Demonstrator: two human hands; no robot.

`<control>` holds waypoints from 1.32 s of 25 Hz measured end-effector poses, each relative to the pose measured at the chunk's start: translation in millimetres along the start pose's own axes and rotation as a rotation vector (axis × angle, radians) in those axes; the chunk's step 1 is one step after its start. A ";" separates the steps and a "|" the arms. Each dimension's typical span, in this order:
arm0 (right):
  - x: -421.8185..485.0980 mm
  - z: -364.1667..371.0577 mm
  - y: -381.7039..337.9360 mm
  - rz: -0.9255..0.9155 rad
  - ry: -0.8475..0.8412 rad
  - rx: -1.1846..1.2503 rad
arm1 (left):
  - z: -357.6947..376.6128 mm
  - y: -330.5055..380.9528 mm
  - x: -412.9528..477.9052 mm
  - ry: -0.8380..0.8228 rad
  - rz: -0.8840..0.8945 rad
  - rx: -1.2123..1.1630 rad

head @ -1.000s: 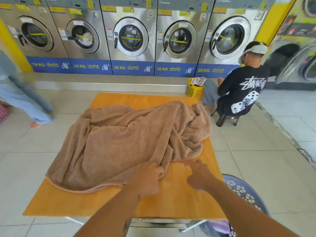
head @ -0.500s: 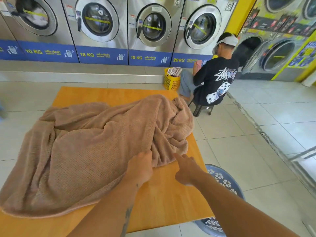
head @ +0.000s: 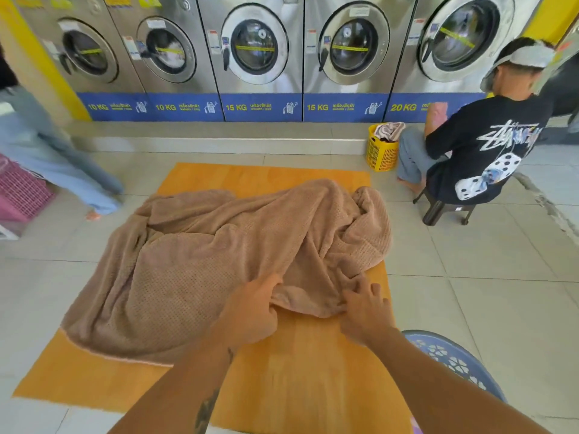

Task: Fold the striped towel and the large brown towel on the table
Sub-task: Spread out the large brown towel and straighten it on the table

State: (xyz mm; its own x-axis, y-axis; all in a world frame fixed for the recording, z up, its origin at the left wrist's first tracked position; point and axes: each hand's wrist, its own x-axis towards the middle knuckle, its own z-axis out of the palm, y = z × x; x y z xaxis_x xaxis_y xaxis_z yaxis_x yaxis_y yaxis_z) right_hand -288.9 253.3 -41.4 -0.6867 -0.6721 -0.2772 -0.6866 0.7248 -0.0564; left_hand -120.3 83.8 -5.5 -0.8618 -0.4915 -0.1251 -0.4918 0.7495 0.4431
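Note:
The large brown towel lies rumpled over most of the orange wooden table, its left side hanging past the table's edge. My left hand grips the towel's near edge with curled fingers. My right hand pinches the same edge a little to the right, fingers pressed into the cloth. No striped towel shows on the table.
A blue laundry basket stands at the table's near right corner. A person in a black shirt sits on a stool beside a yellow basket. Another person walks at the left near a pink basket. Washing machines line the back.
Both hands have reached forward onto the towel's near edge and closed on it. The view has swung back to the left, and a walking person shows at the left again.

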 end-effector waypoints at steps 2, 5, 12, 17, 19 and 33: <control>11.0 -15.4 32.8 -0.003 0.053 0.036 | 8.0 6.8 0.3 -0.007 -0.068 0.107; 21.0 -44.9 95.1 0.047 0.163 0.113 | 18.7 46.2 14.3 -0.027 -0.130 0.197; 7.9 -54.6 158.5 -0.079 0.260 0.514 | 38.5 109.1 53.9 -0.289 -0.270 0.244; 14.8 -63.2 119.2 -0.169 0.147 0.951 | 45.2 169.8 77.1 -0.182 -0.006 0.020; 19.4 -67.7 116.4 -0.213 0.123 1.006 | 42.6 179.3 84.6 -0.034 0.028 0.025; 55.3 -68.0 181.7 0.122 0.005 0.710 | 22.4 140.4 73.6 0.242 -0.141 -0.121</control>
State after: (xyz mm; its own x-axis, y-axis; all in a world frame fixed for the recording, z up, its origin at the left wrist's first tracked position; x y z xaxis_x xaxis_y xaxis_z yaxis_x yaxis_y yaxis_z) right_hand -467.9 337.6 -1.8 -0.7508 -0.5797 -0.3167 -0.2855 0.7171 -0.6358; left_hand -255.5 162.8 27.7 -0.7243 -0.6893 0.0152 -0.5741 0.6151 0.5404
